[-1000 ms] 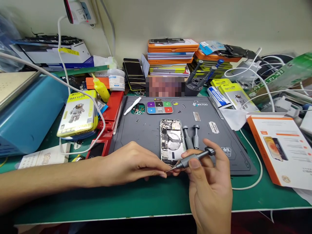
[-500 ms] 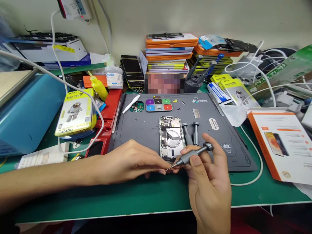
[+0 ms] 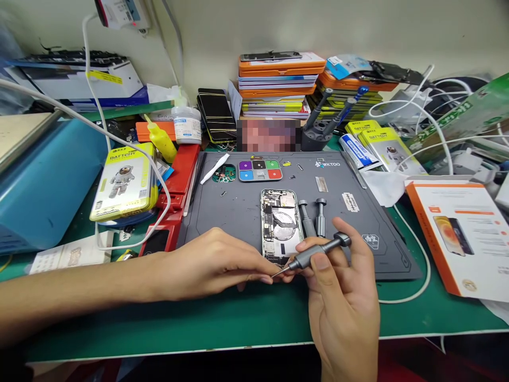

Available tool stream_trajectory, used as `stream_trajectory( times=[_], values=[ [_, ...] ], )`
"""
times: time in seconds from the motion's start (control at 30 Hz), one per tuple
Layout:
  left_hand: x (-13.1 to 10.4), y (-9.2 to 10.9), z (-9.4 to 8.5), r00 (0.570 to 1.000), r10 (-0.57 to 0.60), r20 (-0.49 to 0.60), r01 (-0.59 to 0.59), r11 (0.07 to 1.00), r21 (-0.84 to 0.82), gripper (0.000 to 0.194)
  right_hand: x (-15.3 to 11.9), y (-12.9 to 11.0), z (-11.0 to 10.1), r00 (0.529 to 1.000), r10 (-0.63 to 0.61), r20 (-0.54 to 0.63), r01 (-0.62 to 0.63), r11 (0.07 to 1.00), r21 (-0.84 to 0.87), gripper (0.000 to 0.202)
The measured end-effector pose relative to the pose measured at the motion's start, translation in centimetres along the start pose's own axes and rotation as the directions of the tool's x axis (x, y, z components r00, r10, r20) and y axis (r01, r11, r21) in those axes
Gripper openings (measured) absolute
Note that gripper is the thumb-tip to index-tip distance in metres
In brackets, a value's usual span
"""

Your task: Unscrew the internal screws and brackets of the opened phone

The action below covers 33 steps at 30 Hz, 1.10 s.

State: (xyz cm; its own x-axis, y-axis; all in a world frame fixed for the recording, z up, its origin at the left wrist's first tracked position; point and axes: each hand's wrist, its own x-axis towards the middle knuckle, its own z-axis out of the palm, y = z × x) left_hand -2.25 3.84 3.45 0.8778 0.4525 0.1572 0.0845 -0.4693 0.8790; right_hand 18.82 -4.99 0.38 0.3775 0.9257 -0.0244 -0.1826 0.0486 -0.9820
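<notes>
We held a slim precision screwdriver (image 3: 305, 258), its cylindrical grey metal grip finely textured and its cap rounded, pinched in the right hand (image 3: 342, 297), with its long axis slanting so that the thin tip pointed down-left at the fingertips of the left hand (image 3: 214, 265); whether those close-set fingers gripped a part, we could not tell. Beyond them, we had the opened smartphone (image 3: 283, 225) flat on the dark grey work mat (image 3: 234, 223), its long axis running away from us, its rounded rectangular frame exposing silvery plates, black components and a circular pale patch.
</notes>
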Motion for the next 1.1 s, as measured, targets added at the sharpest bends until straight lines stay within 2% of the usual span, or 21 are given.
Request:
stream_trajectory(
  times=[0.7,1.1],
  values=[
    [0.07,0.17,-0.10,1.000,0.011,-0.018,-0.011,1.000,0.012,0.028,0.05,0.12,-0.01,1.000,-0.003,-0.021,0.002,1.000,-0.030,0.054],
    [0.01,0.22,-0.11,1.000,0.001,-0.007,-0.001,1.000,-0.015,0.029,0.16,-0.10,0.20,1.000,-0.010,-0.005,0.010,1.000,0.015,0.051]
  ],
)
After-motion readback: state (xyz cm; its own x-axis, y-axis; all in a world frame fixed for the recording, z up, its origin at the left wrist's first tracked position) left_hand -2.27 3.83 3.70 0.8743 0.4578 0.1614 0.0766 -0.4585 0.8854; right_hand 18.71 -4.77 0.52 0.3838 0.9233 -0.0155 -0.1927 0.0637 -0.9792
